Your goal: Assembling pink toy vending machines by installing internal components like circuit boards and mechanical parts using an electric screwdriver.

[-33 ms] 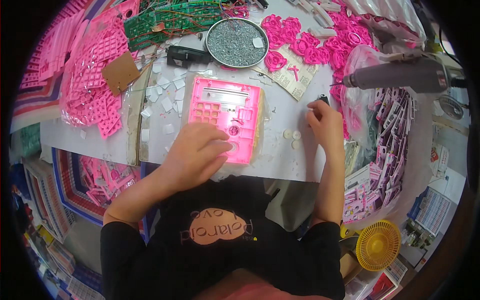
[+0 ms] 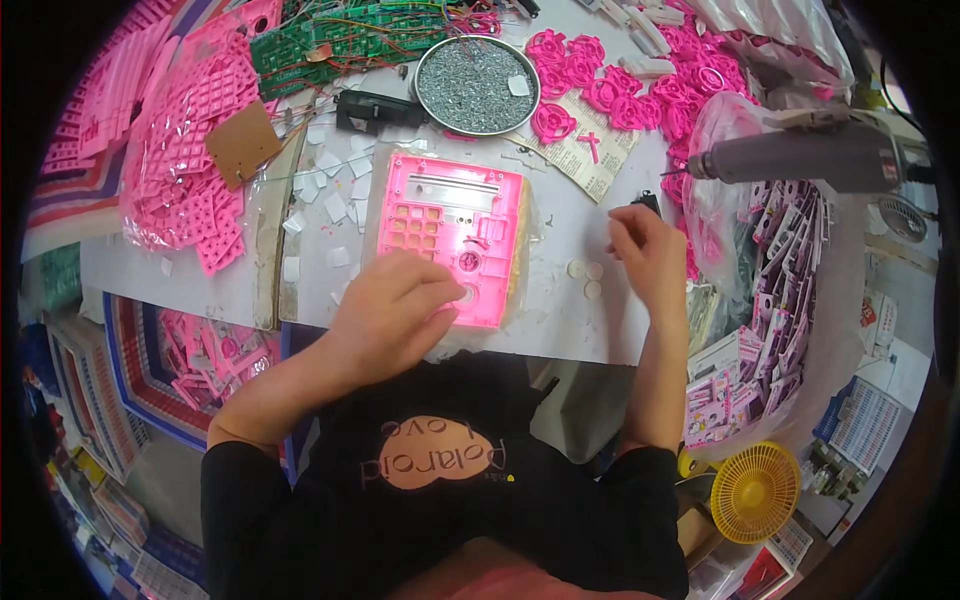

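A pink plastic casing (image 2: pixel 502 240) lies on a clear-bagged pad on the table in front of me. It has a silver strip, a grid of square holes and two round openings. My left hand (image 2: pixel 395 305) reaches over its lower left part, fingers curled and pressed together beside the lower round opening; anything between the fingertips is hidden. Off to the right, my right hand (image 2: pixel 650 255) hovers with thumb and forefinger drawn together, close to a small black part (image 2: pixel 647 201). What it may pinch is too small to tell. Small pale discs (image 2: pixel 593 290) lie between casing and right hand.
A round metal dish (image 2: pixel 417 90) of small screws stands behind the casing. Pink ring-shaped parts (image 2: pixel 553 122) and newsprint (image 2: pixel 605 165) lie far right. A grey electric screwdriver (image 2: pixel 800 158) hangs at the right. White squares (image 2: pixel 335 207), green circuit boards (image 2: pixel 350 40) and bagged pink parts (image 2: pixel 165 170) fill the left.
My left fingers have closed together and drawn back slightly toward me, uncovering more of the square holes. My right hand has shifted very slightly; the casing stays in place.
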A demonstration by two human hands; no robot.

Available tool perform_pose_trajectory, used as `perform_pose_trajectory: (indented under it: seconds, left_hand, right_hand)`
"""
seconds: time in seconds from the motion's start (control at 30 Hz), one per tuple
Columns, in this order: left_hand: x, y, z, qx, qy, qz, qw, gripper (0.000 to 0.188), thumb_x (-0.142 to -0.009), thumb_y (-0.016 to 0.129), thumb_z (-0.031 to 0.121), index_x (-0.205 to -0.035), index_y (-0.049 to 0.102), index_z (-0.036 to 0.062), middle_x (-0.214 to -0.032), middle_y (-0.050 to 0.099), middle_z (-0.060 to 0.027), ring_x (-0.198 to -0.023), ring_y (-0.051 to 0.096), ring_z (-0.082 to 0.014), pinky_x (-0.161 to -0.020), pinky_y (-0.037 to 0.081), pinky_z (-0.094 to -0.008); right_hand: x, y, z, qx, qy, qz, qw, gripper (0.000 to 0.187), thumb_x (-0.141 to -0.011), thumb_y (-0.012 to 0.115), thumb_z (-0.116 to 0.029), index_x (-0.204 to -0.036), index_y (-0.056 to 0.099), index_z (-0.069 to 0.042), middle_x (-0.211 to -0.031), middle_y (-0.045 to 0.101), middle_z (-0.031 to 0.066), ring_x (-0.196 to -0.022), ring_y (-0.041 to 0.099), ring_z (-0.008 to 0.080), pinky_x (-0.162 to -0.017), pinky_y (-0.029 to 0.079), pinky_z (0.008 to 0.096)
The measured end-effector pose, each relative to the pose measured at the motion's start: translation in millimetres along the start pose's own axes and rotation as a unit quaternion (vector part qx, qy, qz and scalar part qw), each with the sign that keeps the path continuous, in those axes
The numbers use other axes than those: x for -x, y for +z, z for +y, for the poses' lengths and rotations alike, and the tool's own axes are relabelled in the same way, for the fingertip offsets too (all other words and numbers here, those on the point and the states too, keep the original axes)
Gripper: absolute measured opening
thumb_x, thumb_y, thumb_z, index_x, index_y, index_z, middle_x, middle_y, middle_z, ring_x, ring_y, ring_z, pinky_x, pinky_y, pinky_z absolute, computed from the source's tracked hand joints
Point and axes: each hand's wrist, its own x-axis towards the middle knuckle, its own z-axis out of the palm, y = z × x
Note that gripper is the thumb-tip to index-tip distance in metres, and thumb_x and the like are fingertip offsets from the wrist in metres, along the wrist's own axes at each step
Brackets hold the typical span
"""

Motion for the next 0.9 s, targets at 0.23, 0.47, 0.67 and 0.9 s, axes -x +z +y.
perform_pose_trajectory:
  seconds: [0.23,0.47,0.67,0.9]
  left_hand:
    - [4,13,18,0.383,-0.282,-0.117,0.872,0.013,-0.092,0.066,0.005,-0.104,0.066,0.0031,-0.072,0.064,-0.0079,-0.058,0.06,-0.0209,-0.054,0.045,-0.0319]
    - [-3,-7,-9,-0.109,-0.008,0.034,0.993,0.027,-0.083,0.074,0.012,-0.107,0.065,0.0061,-0.109,0.066,-0.0097,-0.104,0.061,-0.032,-0.089,0.047,-0.043]
    - [6,1,-21,-0.152,-0.056,-0.028,0.986,0.039,-0.077,0.076,0.019,-0.112,0.063,0.0088,-0.133,0.053,-0.0122,-0.126,0.046,-0.0368,-0.105,0.036,-0.0514]
    - [8,4,-25,-0.127,-0.063,-0.01,0.99,0.037,-0.077,0.075,0.016,-0.111,0.064,0.0089,-0.133,0.054,-0.0117,-0.126,0.046,-0.0358,-0.105,0.036,-0.0513]
  right_hand:
    - [62,63,-91,-0.107,-0.327,-0.001,0.939,0.013,-0.078,0.079,-0.004,-0.091,0.075,-0.004,-0.084,0.072,0.0088,-0.076,0.064,0.0255,-0.069,0.051,0.0347]
    - [45,84,-87,-0.02,-0.281,0.052,0.958,0.013,-0.077,0.08,-0.007,-0.085,0.069,-0.006,-0.08,0.068,0.0039,-0.08,0.059,0.0254,-0.073,0.046,0.0373]
    - [32,107,-92,0.098,-0.331,0.081,0.935,0.014,-0.077,0.077,-0.007,-0.085,0.065,-0.005,-0.115,0.064,0.0098,-0.107,0.051,0.0354,-0.086,0.043,0.0434]
    - [34,118,-92,0.165,-0.289,0.064,0.941,0.016,-0.079,0.072,-0.007,-0.089,0.062,0.001,-0.126,0.058,0.0157,-0.114,0.047,0.0393,-0.093,0.04,0.0482]
